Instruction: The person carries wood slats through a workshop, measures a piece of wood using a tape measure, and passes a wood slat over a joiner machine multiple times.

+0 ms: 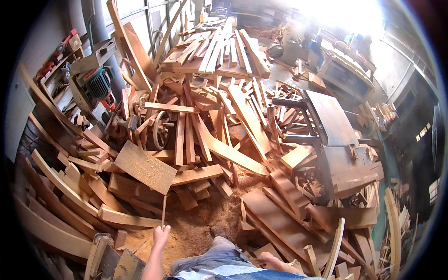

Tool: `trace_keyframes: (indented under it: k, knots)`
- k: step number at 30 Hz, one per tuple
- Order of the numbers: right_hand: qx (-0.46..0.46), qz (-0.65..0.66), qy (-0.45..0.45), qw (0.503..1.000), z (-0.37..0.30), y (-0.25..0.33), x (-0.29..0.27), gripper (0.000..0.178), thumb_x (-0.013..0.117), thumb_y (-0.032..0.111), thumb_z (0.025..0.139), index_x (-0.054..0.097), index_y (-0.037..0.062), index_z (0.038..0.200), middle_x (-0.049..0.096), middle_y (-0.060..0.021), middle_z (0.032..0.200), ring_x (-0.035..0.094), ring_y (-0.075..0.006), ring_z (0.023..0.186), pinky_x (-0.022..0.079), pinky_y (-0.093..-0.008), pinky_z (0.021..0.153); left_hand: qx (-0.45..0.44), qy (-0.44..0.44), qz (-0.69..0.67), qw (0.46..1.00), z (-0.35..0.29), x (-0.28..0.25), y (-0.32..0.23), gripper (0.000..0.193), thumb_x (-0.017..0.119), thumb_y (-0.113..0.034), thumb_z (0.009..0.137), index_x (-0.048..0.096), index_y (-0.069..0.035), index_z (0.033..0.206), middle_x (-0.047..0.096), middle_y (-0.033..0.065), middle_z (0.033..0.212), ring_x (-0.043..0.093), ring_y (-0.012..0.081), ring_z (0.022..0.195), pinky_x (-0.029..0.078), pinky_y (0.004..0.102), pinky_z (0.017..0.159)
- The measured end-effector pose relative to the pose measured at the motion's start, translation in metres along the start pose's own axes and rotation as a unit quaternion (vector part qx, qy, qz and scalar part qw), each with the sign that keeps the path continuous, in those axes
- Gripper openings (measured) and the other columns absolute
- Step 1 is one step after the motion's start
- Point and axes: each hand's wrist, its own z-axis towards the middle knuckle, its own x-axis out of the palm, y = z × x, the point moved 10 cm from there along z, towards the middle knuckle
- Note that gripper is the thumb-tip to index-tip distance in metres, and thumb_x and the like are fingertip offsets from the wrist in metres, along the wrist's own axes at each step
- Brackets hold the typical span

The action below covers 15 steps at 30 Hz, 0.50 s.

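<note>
My left hand (pixel 161 236) is closed round a thin wooden stick (pixel 164 211), held upright in front of my left leg. The stick's upper end meets the lower corner of a sawdust-covered board (pixel 145 166); whether the two are joined I cannot tell. That board lies tilted over a heap of offcuts. Low beside my right hip is my right hand (pixel 273 262), its fingers too unclear to read. Nearest to it are wood scraps and a wide brown plank (pixel 275 219). Sawdust (pixel 198 219) covers the floor around my foot.
Loose timber is heaped on both sides, with curved pieces (pixel 60 233) at the left. A machine with a flat metal table (pixel 333 116) stands right. Ahead, a wooden bench (pixel 186 67) carries many strips. A motor (pixel 98 84) and a handwheel (pixel 162 130) sit at the left.
</note>
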Motion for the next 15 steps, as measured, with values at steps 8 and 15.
trace_keyframes:
  k: [8, 15]
  knots:
    - [-0.035, 0.104, -0.288, 0.951, -0.048, 0.043, -0.414, 0.012, 0.075, 0.016, 0.079, 0.070, 0.0060, 0.080, 0.065, -0.0059, 0.072, 0.064, -0.0184, 0.066, 0.054, -0.0353, 0.059, -0.001, -0.115, -0.033, 0.993, -0.015, -0.057, 0.013, 0.043, 0.075, -0.033, 0.085, 0.065, 0.008, 0.093, 0.069, 0.0186, 0.080, 0.068, 0.0287, 0.076, 0.051, 0.0409, 0.070]
    - [-0.288, 0.200, -0.834, 0.426, -0.435, 0.144, -0.749, 0.055, 0.068, 0.022, 0.087, 0.051, 0.0022, 0.136, 0.063, -0.0239, 0.113, 0.064, -0.0300, 0.098, 0.050, -0.0371, 0.088, 0.033, -0.139, -0.112, 0.983, 0.003, -0.035, -0.035, 0.053, 0.076, -0.039, 0.084, 0.065, 0.010, 0.100, 0.069, 0.0161, 0.081, 0.068, 0.0241, 0.079, 0.051, 0.0394, 0.070]
